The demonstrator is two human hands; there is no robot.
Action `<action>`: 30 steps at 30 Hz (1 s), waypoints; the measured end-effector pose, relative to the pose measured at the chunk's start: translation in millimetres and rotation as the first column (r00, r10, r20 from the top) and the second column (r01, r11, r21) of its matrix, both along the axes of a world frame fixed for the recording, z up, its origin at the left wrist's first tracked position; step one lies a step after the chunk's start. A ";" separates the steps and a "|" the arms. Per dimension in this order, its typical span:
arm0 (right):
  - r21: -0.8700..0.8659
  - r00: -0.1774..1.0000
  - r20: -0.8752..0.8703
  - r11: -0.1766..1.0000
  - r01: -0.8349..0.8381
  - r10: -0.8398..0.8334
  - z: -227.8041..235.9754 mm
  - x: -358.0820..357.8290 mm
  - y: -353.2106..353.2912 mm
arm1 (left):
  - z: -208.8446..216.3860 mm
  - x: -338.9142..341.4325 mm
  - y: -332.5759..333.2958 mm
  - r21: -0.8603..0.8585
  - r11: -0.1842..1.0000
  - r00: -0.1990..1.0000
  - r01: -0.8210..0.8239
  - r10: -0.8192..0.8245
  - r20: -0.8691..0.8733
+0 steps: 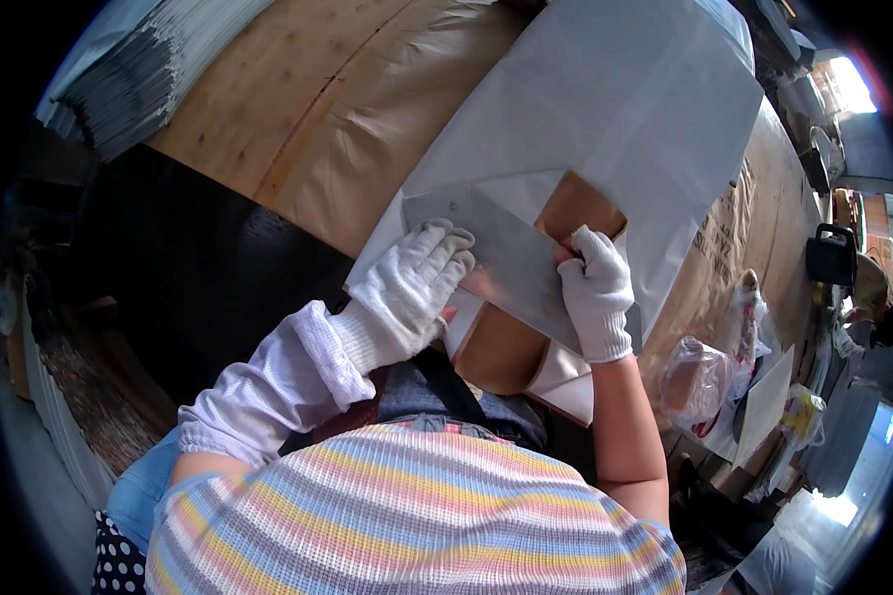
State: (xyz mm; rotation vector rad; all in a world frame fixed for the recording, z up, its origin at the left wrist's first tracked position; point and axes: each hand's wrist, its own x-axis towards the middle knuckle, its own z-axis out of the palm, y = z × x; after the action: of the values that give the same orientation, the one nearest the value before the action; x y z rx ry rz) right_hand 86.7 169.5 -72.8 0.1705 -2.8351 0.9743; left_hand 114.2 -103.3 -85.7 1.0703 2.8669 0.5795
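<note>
A flat grey plate [511, 253] with a smooth, slightly shiny face lies slantwise over a large white sheet [605, 99]. Brown paper [496, 347] shows below the plate, and another brown piece [577, 205] shows above it; the plate hides what lies between. My left hand [412, 283], in a white knit glove, rests on the plate's left end with fingers stretched out. My right hand [597, 288], gloved with bare fingertips showing, is closed at the plate's upper right edge beside the brown paper. Whether it pinches plate or paper is hidden.
A thick stack of grey-white sheets [159, 69] stands at the far left on a wooden board [258, 109]. Tan wrapping [407, 109] covers part of the table. At right lie clear plastic bags [697, 382] and a pale board [764, 407]. Another person [873, 288] is at the far right.
</note>
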 end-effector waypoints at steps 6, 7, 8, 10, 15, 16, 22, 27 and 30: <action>0.004 0.999 0.038 1.000 -0.016 0.016 -1.4 -4.0 0.1 | -5.1 0.6 -5.8 0.002 1.000 0.999 0.028 -0.028 0.034; 0.019 0.999 0.042 1.000 -0.009 0.008 -2.0 -2.7 1.7 | -4.4 -0.1 -5.0 0.002 1.000 0.999 0.027 -0.028 0.033; 0.034 0.999 0.046 0.999 -0.002 0.001 -2.6 -2.2 2.0 | -3.0 -1.2 -2.9 0.002 1.000 0.999 0.027 -0.027 0.032; 0.014 0.999 0.038 1.000 0.004 -0.004 -2.6 -2.6 1.1 | -0.3 -2.3 -1.0 0.000 1.000 0.999 0.023 -0.023 0.033; -0.003 0.999 0.034 1.000 -0.015 0.015 -3.5 -2.6 -1.0 | 4.5 -1.6 -2.2 0.012 1.000 0.999 -0.002 0.002 0.041; -0.008 1.000 0.029 1.000 0.001 -0.001 -3.0 -2.4 -1.7 | 3.5 -2.6 -2.3 0.012 1.000 0.999 0.002 -0.002 0.041; -0.027 0.999 0.032 0.999 0.023 -0.023 -2.1 0.3 -3.8 | -1.3 -0.7 -3.7 0.026 1.000 1.000 0.009 -0.010 0.015; 0.020 0.999 -0.029 1.000 0.014 -0.014 -4.1 2.4 -0.9 | -0.5 -3.8 -1.0 0.038 0.999 0.999 0.022 -0.023 0.033; 0.197 0.996 -0.085 0.979 0.042 -0.026 -16.5 8.2 6.4 | 6.4 -11.6 9.7 0.004 0.998 0.996 0.068 -0.068 0.058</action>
State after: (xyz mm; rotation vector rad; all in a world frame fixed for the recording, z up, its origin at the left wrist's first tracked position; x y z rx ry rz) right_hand 94.9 175.9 -89.3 0.1783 -2.8449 0.6595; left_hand 102.6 -93.6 -79.3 1.1261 2.7690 0.5991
